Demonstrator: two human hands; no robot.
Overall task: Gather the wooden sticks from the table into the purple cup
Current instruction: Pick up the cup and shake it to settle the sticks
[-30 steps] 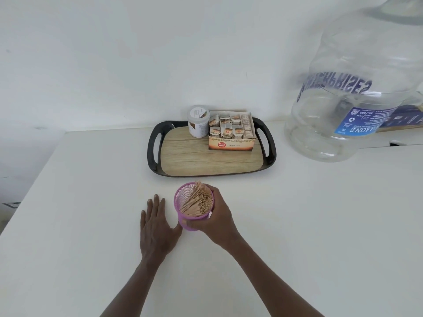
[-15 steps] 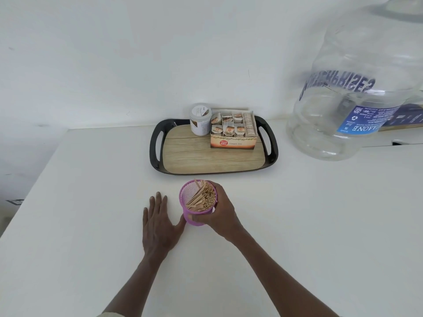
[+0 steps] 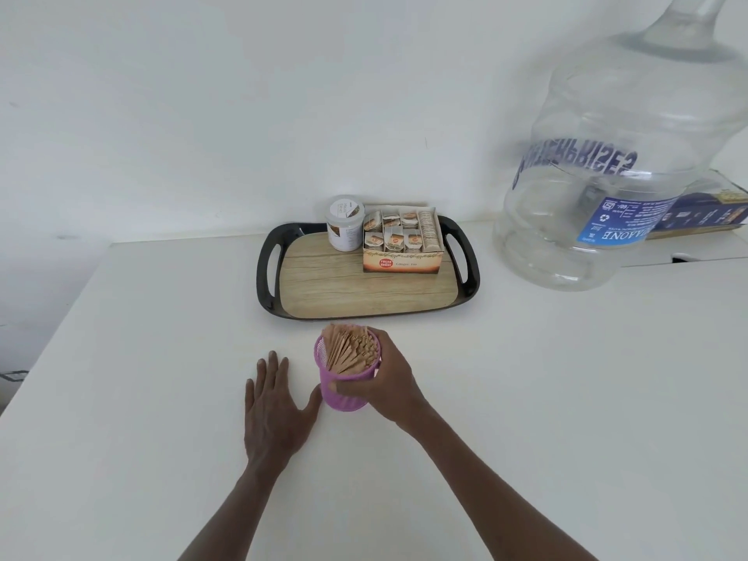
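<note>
The purple mesh cup (image 3: 342, 394) stands upright on the white table (image 3: 526, 398), just in front of the tray. A bundle of wooden sticks (image 3: 349, 349) fills it and leans toward its right side. My right hand (image 3: 386, 380) grips the cup from the right, thumb across its front wall. My left hand (image 3: 277, 402) lies flat on the table to the left of the cup, fingers straight, thumb next to the cup's base. I see no loose sticks on the table.
A black tray with a wood-look floor (image 3: 324, 285) sits behind the cup, holding a white jar (image 3: 345, 223) and an open box of tea bags (image 3: 401, 240). A large clear water jug (image 3: 615, 164) stands at the back right.
The cup has been turned from a tilt toward me to upright on the table. My right hand still holds it; my left hand stays flat.
</note>
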